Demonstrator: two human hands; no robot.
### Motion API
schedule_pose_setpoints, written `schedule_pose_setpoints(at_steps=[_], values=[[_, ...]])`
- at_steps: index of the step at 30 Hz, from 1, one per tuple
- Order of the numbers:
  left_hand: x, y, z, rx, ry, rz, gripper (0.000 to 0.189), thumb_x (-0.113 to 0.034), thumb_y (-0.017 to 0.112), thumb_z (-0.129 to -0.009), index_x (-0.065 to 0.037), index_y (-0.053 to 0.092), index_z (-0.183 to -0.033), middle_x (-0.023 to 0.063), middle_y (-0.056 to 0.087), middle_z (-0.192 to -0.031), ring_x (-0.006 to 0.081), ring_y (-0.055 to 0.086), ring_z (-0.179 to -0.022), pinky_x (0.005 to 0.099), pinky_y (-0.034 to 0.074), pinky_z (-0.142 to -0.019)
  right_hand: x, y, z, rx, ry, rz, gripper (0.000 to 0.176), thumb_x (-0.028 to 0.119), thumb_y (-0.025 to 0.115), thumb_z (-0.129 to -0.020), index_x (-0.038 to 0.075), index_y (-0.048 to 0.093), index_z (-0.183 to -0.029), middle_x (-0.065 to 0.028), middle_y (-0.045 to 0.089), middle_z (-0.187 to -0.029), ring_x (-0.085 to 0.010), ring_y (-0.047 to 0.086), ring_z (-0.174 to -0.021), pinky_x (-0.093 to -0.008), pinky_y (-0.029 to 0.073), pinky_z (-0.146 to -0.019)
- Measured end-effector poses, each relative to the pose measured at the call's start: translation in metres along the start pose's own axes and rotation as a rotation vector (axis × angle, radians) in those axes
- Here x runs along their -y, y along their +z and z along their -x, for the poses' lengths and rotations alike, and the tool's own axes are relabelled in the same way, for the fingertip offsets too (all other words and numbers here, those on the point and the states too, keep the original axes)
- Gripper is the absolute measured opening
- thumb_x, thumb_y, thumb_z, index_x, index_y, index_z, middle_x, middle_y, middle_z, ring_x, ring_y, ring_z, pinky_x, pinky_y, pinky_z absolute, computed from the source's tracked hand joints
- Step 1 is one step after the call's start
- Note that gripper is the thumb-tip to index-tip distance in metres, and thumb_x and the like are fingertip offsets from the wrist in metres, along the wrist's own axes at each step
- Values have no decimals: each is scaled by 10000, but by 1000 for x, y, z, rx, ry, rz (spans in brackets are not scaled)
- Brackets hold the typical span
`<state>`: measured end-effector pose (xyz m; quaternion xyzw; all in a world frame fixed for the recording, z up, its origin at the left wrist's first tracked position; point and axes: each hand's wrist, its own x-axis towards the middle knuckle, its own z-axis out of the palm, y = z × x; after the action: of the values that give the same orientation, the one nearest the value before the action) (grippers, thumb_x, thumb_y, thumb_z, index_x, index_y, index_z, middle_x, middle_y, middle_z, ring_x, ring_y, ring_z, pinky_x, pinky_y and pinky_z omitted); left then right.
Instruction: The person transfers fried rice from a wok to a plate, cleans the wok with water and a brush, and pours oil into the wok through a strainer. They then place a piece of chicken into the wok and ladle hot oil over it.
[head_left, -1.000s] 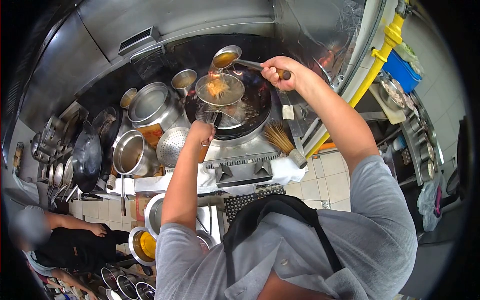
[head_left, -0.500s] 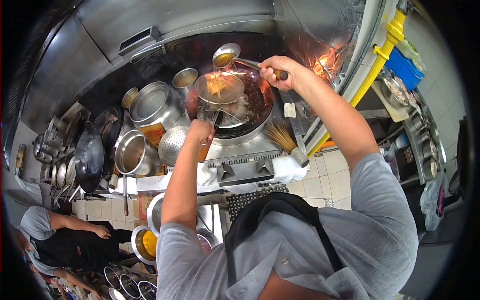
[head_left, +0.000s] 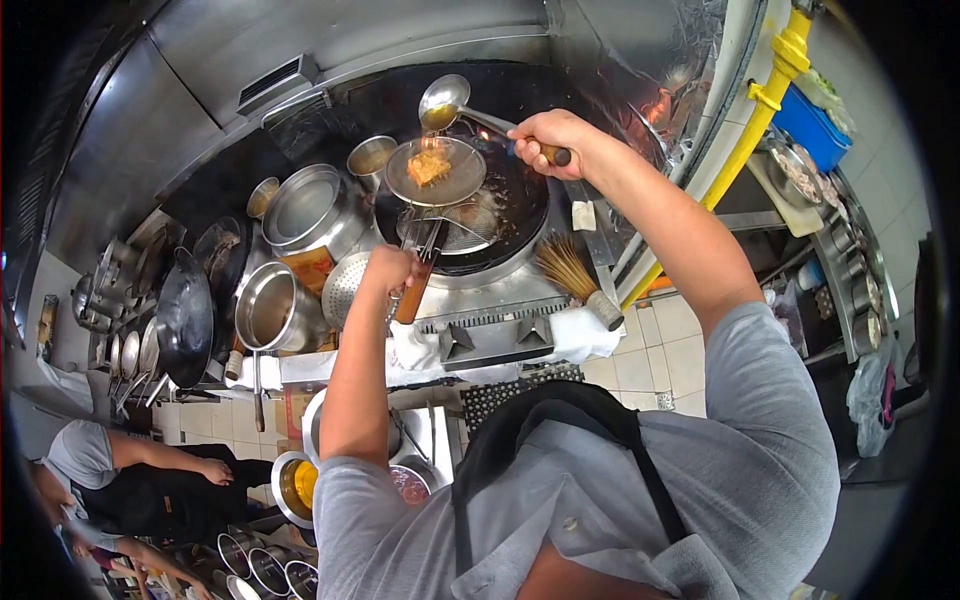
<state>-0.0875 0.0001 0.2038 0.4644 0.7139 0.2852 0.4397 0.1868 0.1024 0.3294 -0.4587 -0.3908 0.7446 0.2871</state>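
Note:
My right hand (head_left: pixel 552 139) is closed round the wooden handle of a ladle (head_left: pixel 443 103), whose bowl holds yellow liquid and is tipped above the strainer. My left hand (head_left: pixel 392 270) is closed on the handle of a strainer (head_left: pixel 462 172), with a golden fried piece (head_left: pixel 428 168) lying in its mesh. Beneath them is a large dark wok (head_left: pixel 525 222) on the stove. A second wire strainer (head_left: pixel 468 228) rests over the wok, its wooden handle beside my left hand.
Pots (head_left: pixel 272 305) and a perforated ladle (head_left: pixel 345 285) stand left of the wok. A bamboo brush (head_left: pixel 570 270) lies at the right front. Another person (head_left: pixel 150 480) stands at the lower left. A yellow pipe (head_left: pixel 765 115) runs along the right.
The flames in the wok and by the right wall have shrunk greatly. The ladle has moved slightly up and left. My left hand has shifted slightly left, showing more of the wooden handle.

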Motion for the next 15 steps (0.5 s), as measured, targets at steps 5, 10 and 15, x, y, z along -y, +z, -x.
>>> schedule_pose_setpoints(at_steps=[5,10,15], values=[[5,-4,4,47,-8,82,316,-193,487,-873,-86,481,-576,23,450,-427,82,329,-283,230,183,-270,-13,3,9,-132,-95,153,145,62,524,-858,20,490,-723,-24,472,-547,-82,437,-415,-193,311,-318],[20,-10,-4,42,19,92,329,-204,485,-883,-94,474,-574,18,444,-430,79,320,-286,231,183,-274,-35,-15,2,-138,-263,500,106,30,577,-798,-15,527,-715,-44,473,-531,-117,448,-406,-274,340,-329],[24,-17,7,-20,2,66,297,-206,484,-868,-90,491,-594,14,440,-438,89,318,-291,239,192,-284,-83,-54,-60,-455,-630,1280,249,112,563,-750,-36,602,-946,-188,576,-637,-295,575,-518,-366,469,-491]])
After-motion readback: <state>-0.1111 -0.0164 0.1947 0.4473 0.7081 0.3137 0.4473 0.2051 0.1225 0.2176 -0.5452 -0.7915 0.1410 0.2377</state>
